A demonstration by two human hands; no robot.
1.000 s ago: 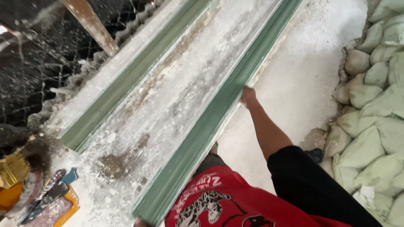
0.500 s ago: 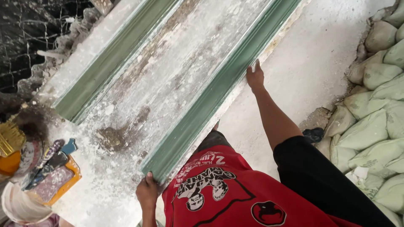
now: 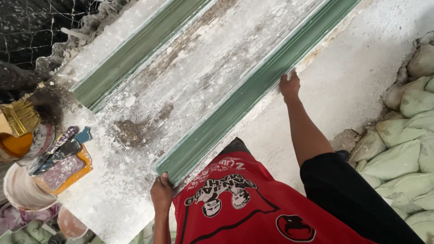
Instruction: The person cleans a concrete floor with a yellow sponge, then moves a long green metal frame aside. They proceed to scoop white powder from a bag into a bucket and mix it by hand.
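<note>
Both hands, left hand (image 3: 161, 193) and right hand (image 3: 290, 85), now gripping near green moulding (image 3: 253, 92) edge.

Plaster-dusted bench (image 3: 113, 180) under two green mouldings (image 3: 253, 90)

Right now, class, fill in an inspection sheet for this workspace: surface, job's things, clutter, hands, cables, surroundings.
Surface: long workbench, dusted white, a brown stain near its end.
Job's things: two green moulding strips, near strip along the bench edge, far strip.
Clutter: brush, scrapers on an orange tray, white bucket.
Hands: left hand grips the near strip's end; right hand presses its side.
Cables: nothing seen.
Surroundings: wire mesh, stacked pale sacks.
</note>
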